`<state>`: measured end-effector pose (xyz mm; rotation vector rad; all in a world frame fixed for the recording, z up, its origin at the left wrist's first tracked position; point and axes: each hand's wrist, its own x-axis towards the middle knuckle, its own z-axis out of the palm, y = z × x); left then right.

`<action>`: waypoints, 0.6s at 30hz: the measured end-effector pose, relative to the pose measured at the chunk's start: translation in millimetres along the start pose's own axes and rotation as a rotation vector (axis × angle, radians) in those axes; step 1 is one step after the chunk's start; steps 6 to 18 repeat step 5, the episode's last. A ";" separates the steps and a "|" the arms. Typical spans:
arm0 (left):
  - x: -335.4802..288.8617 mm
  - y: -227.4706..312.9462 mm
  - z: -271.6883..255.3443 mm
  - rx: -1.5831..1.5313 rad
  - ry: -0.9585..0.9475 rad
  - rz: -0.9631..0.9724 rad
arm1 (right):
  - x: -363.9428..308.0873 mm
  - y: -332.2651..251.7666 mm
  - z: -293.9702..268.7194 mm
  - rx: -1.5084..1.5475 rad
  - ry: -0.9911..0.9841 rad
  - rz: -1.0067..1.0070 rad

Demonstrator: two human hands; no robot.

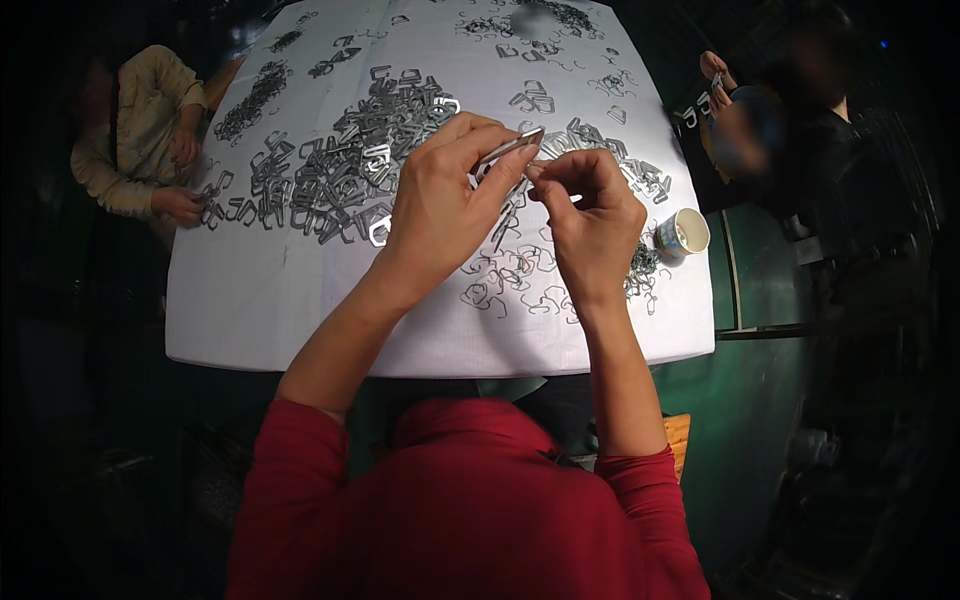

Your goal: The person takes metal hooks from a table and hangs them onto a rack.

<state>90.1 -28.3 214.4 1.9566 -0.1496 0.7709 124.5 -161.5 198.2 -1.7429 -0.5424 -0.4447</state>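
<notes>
My left hand (437,200) is raised over the table, thumb and fingers pinching a silvery metal carabiner (520,144). Close against it, my right hand (598,215) has its thumb and index finger pressed together at the carabiner's end. Whatever small part sits between those right fingertips is too small to make out. Below both hands lie loose bent wire pieces (512,272), thin and scattered. A large heap of grey metal carabiners (340,170) spreads to the left of my left hand.
A paper cup (684,233) stands near the table's right edge, beside a dark cluster of small wire parts (641,268). More carabiners and wire heaps lie on the far side of the white-covered table (240,320). One person (150,140) works at the left, another (780,130) at the right.
</notes>
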 end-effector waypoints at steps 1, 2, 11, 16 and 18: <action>1.0 0.9 0.5 0.012 -0.039 0.005 | 1.6 0.4 -3.0 -0.047 -0.007 -0.019; 2.9 1.9 0.5 0.022 -0.070 0.022 | 3.1 1.8 -3.7 -0.044 -0.008 -0.005; 5.4 2.5 3.0 0.057 -0.120 -0.043 | 6.3 2.3 -7.7 -0.023 -0.051 0.043; 5.4 2.5 3.0 0.057 -0.120 -0.043 | 6.3 2.3 -7.7 -0.023 -0.051 0.043; 5.4 2.5 3.0 0.057 -0.120 -0.043 | 6.3 2.3 -7.7 -0.023 -0.051 0.043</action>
